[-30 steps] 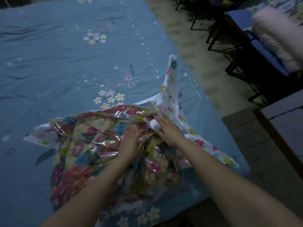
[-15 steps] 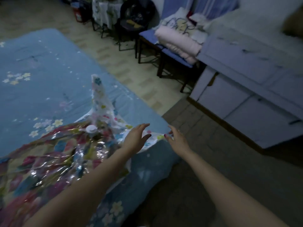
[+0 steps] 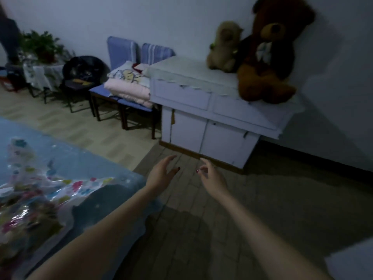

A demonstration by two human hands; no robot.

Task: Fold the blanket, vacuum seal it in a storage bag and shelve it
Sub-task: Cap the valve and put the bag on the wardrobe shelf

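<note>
- Storage bag (image 3: 30,190): clear, flower-printed plastic with the folded blanket (image 3: 22,217) inside, lying on the blue bed sheet (image 3: 66,156) at far left; neither hand touches it, and whether it is sealed cannot be told.
- Left hand (image 3: 161,174): empty, fingers spread, raised over the floor just past the bed corner.
- Right hand (image 3: 211,174): empty, fingers loosely curled, near the left but apart from it. Both reach forward, probably toward something needed for sealing; no vacuum or pump is visible.
- Background, left to right: potted plant (image 3: 41,46), dark chair (image 3: 82,77), and a blue-cushioned chair (image 3: 121,98) stacked with folded bedding (image 3: 129,85).
- White cabinet (image 3: 212,118): doors closed, top occupied by a small plush toy (image 3: 224,45) and a large brown teddy bear (image 3: 268,53), leaving little room for shelving there.
</note>
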